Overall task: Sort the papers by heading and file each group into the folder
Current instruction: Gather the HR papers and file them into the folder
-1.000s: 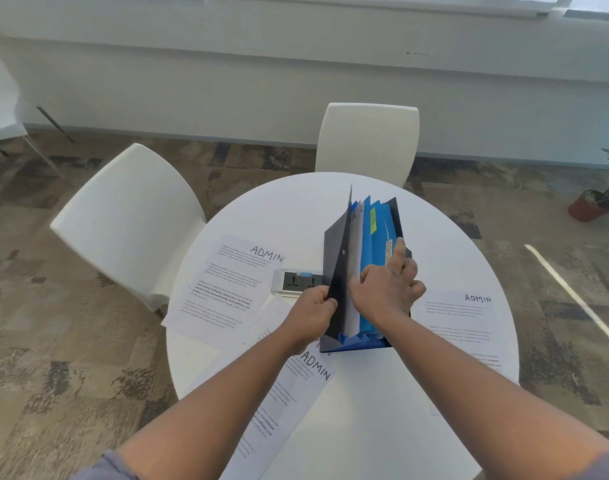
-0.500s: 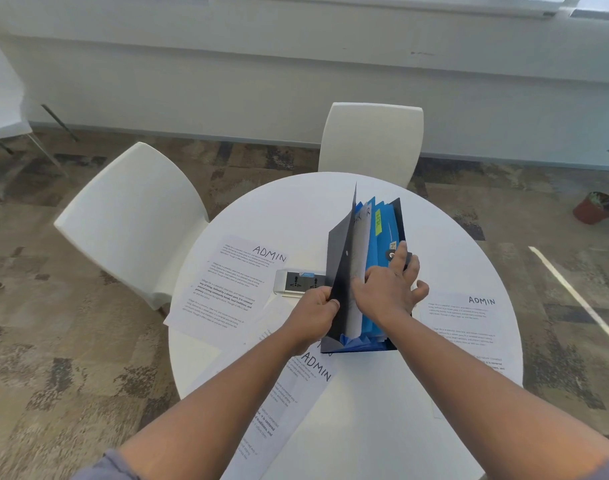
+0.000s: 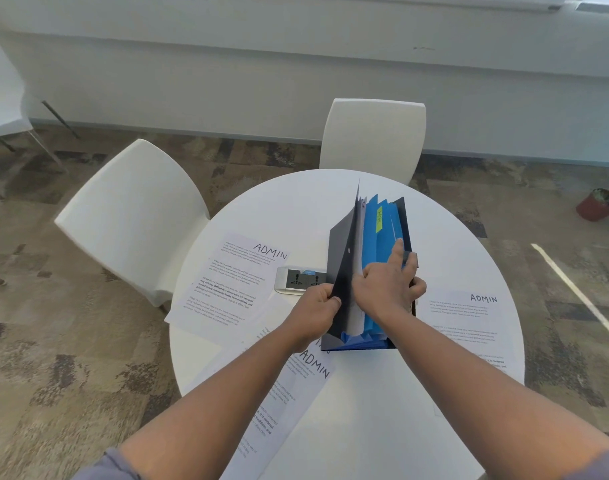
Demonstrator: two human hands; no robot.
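Since a moment ago, the right hand (image 3: 388,289) has slid its index finger further up between the blue dividers, and the view has tilted slightly. An open folder (image 3: 369,268) stands upright near the middle of a round white desk (image 3: 382,410). The left hand (image 3: 317,306) pinches the folder's dark front cover, pulling it leftward. The right hand's fingers (image 3: 398,252) are extended and pressed into the blue pockets, other fingers curled. Three papers headed ADMIN lie flat on the desk: one to the left (image 3: 227,285), one nearest the person under the left forearm (image 3: 282,403), one to the right (image 3: 469,323). Two white chairs (image 3: 133,216) stand beyond.
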